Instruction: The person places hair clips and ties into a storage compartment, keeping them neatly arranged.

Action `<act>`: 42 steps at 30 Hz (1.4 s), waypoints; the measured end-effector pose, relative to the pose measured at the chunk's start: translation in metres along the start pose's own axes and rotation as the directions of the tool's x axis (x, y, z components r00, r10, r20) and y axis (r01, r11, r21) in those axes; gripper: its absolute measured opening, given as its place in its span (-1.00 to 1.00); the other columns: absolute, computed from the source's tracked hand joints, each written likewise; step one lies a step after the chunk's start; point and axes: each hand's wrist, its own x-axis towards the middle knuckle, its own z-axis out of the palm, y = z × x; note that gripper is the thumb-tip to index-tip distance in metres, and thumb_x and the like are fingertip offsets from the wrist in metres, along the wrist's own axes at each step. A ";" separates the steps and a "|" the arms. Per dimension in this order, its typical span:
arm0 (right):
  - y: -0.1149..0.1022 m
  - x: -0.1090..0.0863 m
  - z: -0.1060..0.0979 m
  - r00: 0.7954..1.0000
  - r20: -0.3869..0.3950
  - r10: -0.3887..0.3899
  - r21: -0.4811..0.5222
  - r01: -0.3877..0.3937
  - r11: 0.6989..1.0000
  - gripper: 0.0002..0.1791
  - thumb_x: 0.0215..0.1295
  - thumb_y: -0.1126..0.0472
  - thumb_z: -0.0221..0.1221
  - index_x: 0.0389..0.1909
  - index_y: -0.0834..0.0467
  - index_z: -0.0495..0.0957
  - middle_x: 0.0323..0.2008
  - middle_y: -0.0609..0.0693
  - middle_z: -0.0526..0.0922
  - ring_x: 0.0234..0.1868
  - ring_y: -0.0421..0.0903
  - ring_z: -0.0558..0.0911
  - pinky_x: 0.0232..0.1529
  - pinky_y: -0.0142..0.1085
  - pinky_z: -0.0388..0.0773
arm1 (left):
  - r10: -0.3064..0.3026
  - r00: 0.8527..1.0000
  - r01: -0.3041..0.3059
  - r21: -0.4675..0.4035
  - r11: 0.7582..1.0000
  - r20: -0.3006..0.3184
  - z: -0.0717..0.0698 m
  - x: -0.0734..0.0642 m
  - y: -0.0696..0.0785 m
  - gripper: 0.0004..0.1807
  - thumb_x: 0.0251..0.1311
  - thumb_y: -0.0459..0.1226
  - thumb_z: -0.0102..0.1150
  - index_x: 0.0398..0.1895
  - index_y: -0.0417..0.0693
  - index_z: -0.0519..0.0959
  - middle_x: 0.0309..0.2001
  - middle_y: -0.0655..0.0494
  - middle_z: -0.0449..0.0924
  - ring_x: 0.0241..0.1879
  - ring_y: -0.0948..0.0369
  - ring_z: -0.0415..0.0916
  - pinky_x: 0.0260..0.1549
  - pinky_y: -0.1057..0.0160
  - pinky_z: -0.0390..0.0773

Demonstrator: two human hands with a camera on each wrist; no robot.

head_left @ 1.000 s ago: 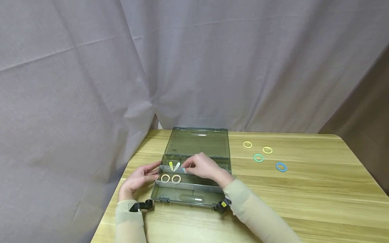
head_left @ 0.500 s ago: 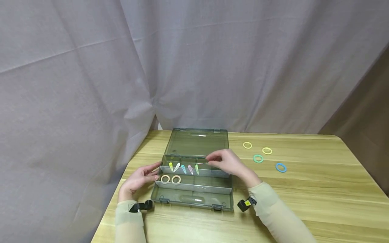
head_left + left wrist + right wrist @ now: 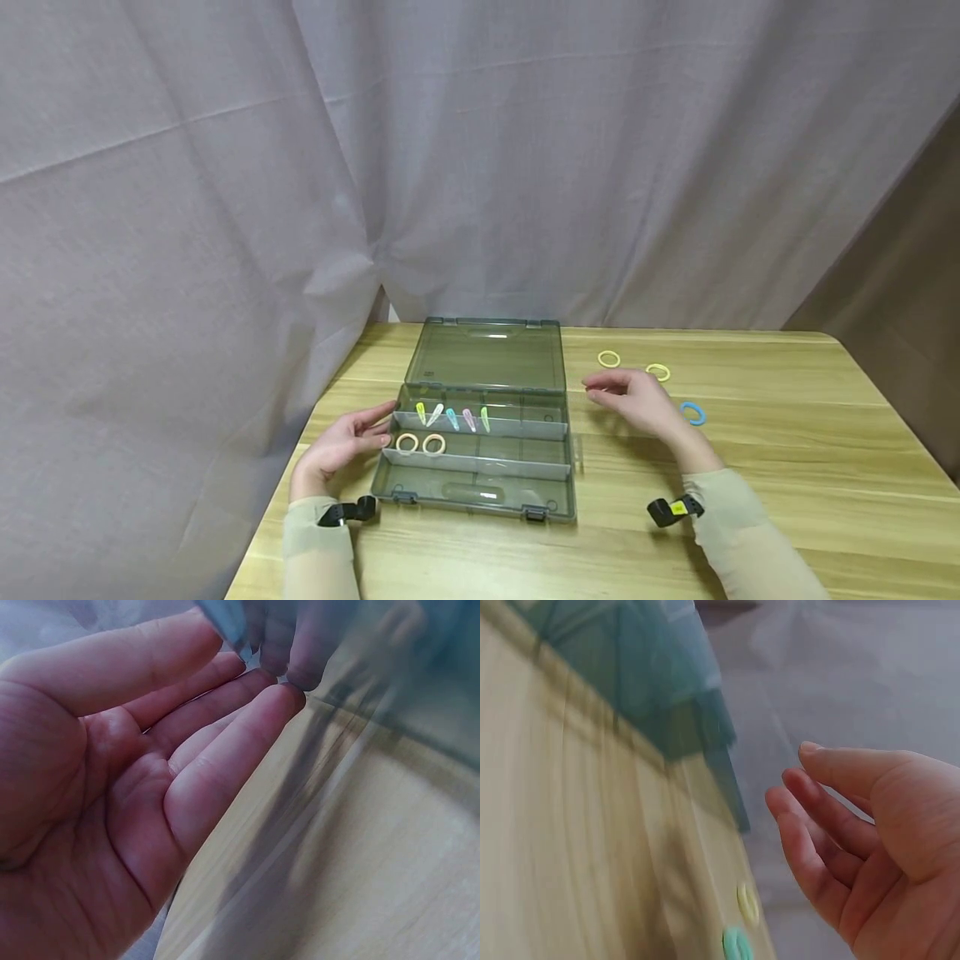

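Creased grey fabric (image 3: 510,183) hangs behind a pale wood-grained table (image 3: 810,417), beside a darker brown surface (image 3: 900,283) at right.

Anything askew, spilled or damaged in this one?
Nothing looks spilled or damaged. One small oddity: along the rear divider of the open box, the white clip slants the opposite way from the other four clips, so the row looks slightly uneven.

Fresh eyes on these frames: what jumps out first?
Probably the open, see-through dark green plastic box, left of centre on the wood-grain table, with five small, slim coloured hair clips along its rear divider and two round beige rings in its middle compartment. Next, two thin yellow rings and a blue ring right of the box, with the bare right hand near them.
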 end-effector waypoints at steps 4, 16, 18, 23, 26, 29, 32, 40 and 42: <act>0.015 -0.016 -0.019 0.998 -0.030 0.050 -0.020 -0.051 0.999 -0.69 0.45 0.17 0.39 0.10 0.24 0.77 0.03 0.12 0.81 -0.07 -0.20 0.72 -0.05 -0.49 0.62 | -0.002 1.000 0.002 0.000 1.000 0.007 0.001 0.001 0.000 -0.23 0.46 -0.46 0.23 0.63 -0.42 0.14 0.64 -0.29 0.05 0.53 -0.28 0.19 0.35 0.37 0.43; 0.060 -0.060 -0.063 0.971 -0.131 0.199 -0.061 -0.208 0.976 -0.58 0.49 0.07 0.37 0.20 0.25 0.72 0.04 0.18 0.80 -0.16 -0.42 0.66 -0.22 -0.50 0.59 | 0.024 1.000 -0.024 0.009 1.000 0.021 0.000 0.001 0.000 -0.23 0.47 -0.43 0.23 0.62 -0.46 0.13 0.64 -0.33 0.03 0.53 -0.32 0.17 0.37 0.36 0.41; 0.065 -0.067 -0.070 0.964 -0.138 0.226 -0.071 -0.237 0.969 -0.55 0.51 0.03 0.35 0.23 0.24 0.70 0.07 0.19 0.79 -0.17 -0.44 0.64 -0.24 -0.47 0.58 | 0.020 1.000 -0.021 0.007 1.000 0.019 0.000 0.000 0.000 -0.23 0.47 -0.44 0.23 0.62 -0.46 0.13 0.64 -0.33 0.04 0.53 -0.31 0.17 0.36 0.38 0.41; 0.073 -0.080 -0.082 0.946 -0.144 0.290 -0.068 -0.302 0.951 -0.44 0.50 -0.08 0.34 0.30 0.24 0.66 0.12 0.25 0.76 -0.17 -0.49 0.60 -0.26 -0.45 0.60 | 0.021 1.000 -0.021 -0.004 1.000 0.020 0.000 0.000 0.000 -0.24 0.46 -0.44 0.23 0.61 -0.48 0.13 0.63 -0.34 0.04 0.53 -0.33 0.16 0.34 0.40 0.43; 0.079 -0.082 -0.087 0.942 -0.166 0.292 -0.084 -0.308 0.948 -0.45 0.52 -0.04 0.33 0.29 0.28 0.65 0.13 0.31 0.74 -0.18 -0.50 0.58 -0.28 -0.45 0.61 | 0.025 0.999 -0.025 -0.001 1.000 0.019 0.000 0.000 -0.001 -0.25 0.47 -0.47 0.22 0.61 -0.49 0.13 0.63 -0.35 0.04 0.52 -0.33 0.16 0.33 0.40 0.43; 0.085 -0.083 -0.090 0.941 -0.192 0.279 -0.119 -0.304 0.945 -0.50 0.53 0.03 0.32 0.26 0.33 0.65 0.14 0.35 0.72 -0.15 -0.42 0.60 -0.28 -0.48 0.62 | 0.025 1.000 -0.025 0.001 1.000 0.015 -0.001 0.000 -0.001 -0.26 0.47 -0.49 0.19 0.61 -0.48 0.13 0.63 -0.35 0.05 0.53 -0.33 0.15 0.34 0.40 0.43; 0.089 -0.084 -0.091 0.941 -0.200 0.274 -0.151 -0.306 0.940 -0.51 0.52 0.07 0.33 0.24 0.35 0.65 0.14 0.36 0.72 -0.08 -0.20 0.66 -0.26 -0.50 0.59 | 0.028 0.999 -0.028 -0.005 1.000 0.018 -0.002 -0.001 -0.001 -0.27 0.47 -0.50 0.18 0.62 -0.47 0.14 0.63 -0.34 0.04 0.53 -0.32 0.15 0.35 0.39 0.42; 0.099 -0.080 -0.086 0.951 -0.168 0.258 -0.218 -0.291 0.931 -0.55 0.49 0.08 0.35 0.16 0.36 0.68 -0.03 0.27 0.80 0.02 0.23 0.72 -0.02 -0.05 0.60 | 0.030 0.999 -0.030 -0.005 1.000 0.023 -0.002 0.000 -0.001 -0.25 0.47 -0.48 0.20 0.62 -0.47 0.13 0.63 -0.34 0.03 0.53 -0.32 0.15 0.34 0.40 0.42; 0.099 -0.079 -0.085 0.952 -0.159 0.263 -0.226 -0.294 0.929 -0.55 0.50 0.07 0.34 0.15 0.36 0.68 -0.04 0.28 0.80 0.06 0.32 0.70 0.04 0.09 0.60 | 0.031 0.999 -0.030 -0.001 1.000 0.024 -0.002 0.000 -0.001 -0.25 0.47 -0.47 0.21 0.62 -0.47 0.13 0.63 -0.34 0.03 0.53 -0.32 0.15 0.34 0.40 0.42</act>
